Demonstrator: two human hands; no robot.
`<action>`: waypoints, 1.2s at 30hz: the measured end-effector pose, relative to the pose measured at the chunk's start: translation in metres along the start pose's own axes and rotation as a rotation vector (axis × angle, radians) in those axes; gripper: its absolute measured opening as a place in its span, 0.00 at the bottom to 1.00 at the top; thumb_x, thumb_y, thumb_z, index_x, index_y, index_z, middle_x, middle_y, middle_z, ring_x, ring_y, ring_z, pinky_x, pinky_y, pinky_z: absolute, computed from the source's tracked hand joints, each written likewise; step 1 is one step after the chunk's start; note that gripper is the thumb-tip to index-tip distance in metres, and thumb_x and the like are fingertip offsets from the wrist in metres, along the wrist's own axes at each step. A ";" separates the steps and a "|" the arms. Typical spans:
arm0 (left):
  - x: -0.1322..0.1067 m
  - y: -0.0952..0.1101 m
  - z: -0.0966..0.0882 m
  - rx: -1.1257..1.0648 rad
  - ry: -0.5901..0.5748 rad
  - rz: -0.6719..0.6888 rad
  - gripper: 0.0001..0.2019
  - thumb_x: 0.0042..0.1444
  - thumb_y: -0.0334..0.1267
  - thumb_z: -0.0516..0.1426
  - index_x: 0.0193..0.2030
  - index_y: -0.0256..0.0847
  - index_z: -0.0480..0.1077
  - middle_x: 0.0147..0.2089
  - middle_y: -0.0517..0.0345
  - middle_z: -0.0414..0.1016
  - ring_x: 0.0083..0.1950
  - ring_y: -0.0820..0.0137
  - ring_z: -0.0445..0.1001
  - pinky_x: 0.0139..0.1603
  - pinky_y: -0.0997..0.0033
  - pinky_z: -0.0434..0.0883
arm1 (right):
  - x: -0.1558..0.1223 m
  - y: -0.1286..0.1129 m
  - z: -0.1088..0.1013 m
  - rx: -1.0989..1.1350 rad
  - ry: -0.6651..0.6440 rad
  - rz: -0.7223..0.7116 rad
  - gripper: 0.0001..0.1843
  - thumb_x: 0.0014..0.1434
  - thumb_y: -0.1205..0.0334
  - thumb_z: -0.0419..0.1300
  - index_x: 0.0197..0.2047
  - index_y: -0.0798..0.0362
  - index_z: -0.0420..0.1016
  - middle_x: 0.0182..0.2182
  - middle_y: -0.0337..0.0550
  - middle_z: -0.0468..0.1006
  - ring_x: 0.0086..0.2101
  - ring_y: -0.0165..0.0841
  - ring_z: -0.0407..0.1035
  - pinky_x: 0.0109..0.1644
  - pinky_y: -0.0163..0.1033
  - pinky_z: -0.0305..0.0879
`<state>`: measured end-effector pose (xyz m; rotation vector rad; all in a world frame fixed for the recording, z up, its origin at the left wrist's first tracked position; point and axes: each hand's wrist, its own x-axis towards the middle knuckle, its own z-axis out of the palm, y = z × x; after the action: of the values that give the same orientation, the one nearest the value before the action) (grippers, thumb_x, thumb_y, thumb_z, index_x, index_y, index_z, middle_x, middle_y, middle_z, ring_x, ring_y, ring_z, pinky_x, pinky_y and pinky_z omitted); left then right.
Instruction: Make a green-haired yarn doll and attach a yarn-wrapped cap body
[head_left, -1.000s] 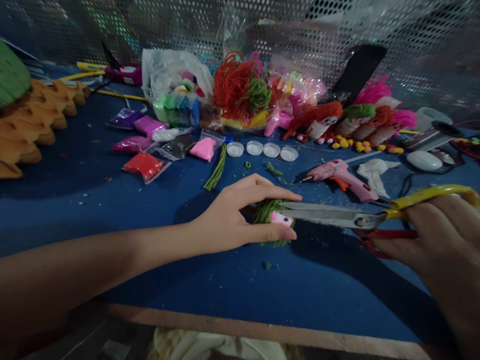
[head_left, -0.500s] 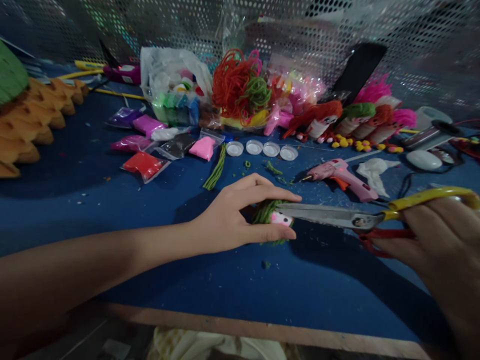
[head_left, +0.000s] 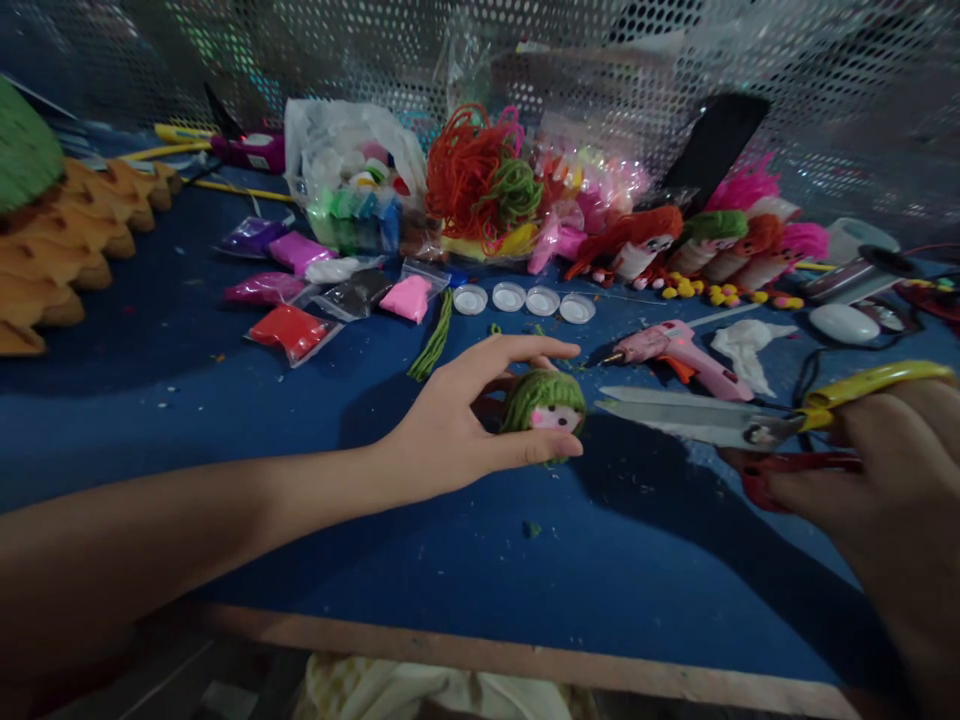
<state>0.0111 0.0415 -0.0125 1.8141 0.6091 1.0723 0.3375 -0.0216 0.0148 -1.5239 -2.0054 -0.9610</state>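
Note:
My left hand (head_left: 465,415) is closed around a small doll head (head_left: 551,415) with green yarn hair, a pale face, dark eyes and pink cheeks. The thumb presses along its lower side while the forefinger stretches above it. To the right, my right hand (head_left: 900,460) grips scissors (head_left: 697,415) with one yellow and one red handle. Their blades point left at the head, slightly parted and just clear of it. A green scrap (head_left: 532,529) lies on the blue table below the head. A strand bundle of green yarn (head_left: 433,340) lies behind my left hand.
A pink glue gun (head_left: 682,352) lies behind the scissors, near crumpled white tissue (head_left: 752,345). Several white caps (head_left: 508,297) sit in a row. Clay packets (head_left: 292,333), a yarn pile (head_left: 472,175) and finished yarn-haired dolls (head_left: 645,245) line the back. An orange wavy tray (head_left: 82,235) stands left.
The scissors have drawn back to the right, away from the doll head, and their blades have parted slightly. The head has turned in my left hand, so more of its face shows.

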 end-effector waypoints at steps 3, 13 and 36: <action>-0.002 -0.003 0.001 -0.105 0.049 -0.077 0.26 0.54 0.41 0.71 0.58 0.48 0.71 0.54 0.55 0.77 0.43 0.71 0.79 0.39 0.75 0.78 | 0.007 -0.001 0.000 -0.035 0.100 -0.222 0.26 0.68 0.44 0.57 0.24 0.51 0.59 0.17 0.31 0.56 0.15 0.22 0.48 0.18 0.31 0.40; -0.001 -0.005 0.001 -0.033 0.064 0.039 0.24 0.53 0.42 0.72 0.55 0.47 0.73 0.54 0.53 0.75 0.52 0.65 0.78 0.48 0.70 0.80 | 0.008 0.000 0.000 -0.109 0.165 -0.289 0.27 0.69 0.44 0.54 0.23 0.51 0.60 0.16 0.34 0.59 0.16 0.24 0.51 0.18 0.30 0.42; 0.000 -0.004 -0.001 -0.016 0.053 0.059 0.24 0.50 0.41 0.73 0.54 0.47 0.75 0.53 0.52 0.77 0.51 0.65 0.79 0.47 0.69 0.80 | 0.008 -0.001 -0.004 -0.132 0.130 -0.280 0.30 0.70 0.39 0.51 0.22 0.51 0.60 0.17 0.35 0.60 0.18 0.25 0.51 0.18 0.31 0.44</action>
<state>0.0108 0.0436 -0.0156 1.8040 0.5797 1.1645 0.3337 -0.0192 0.0226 -1.2269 -2.1331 -1.2907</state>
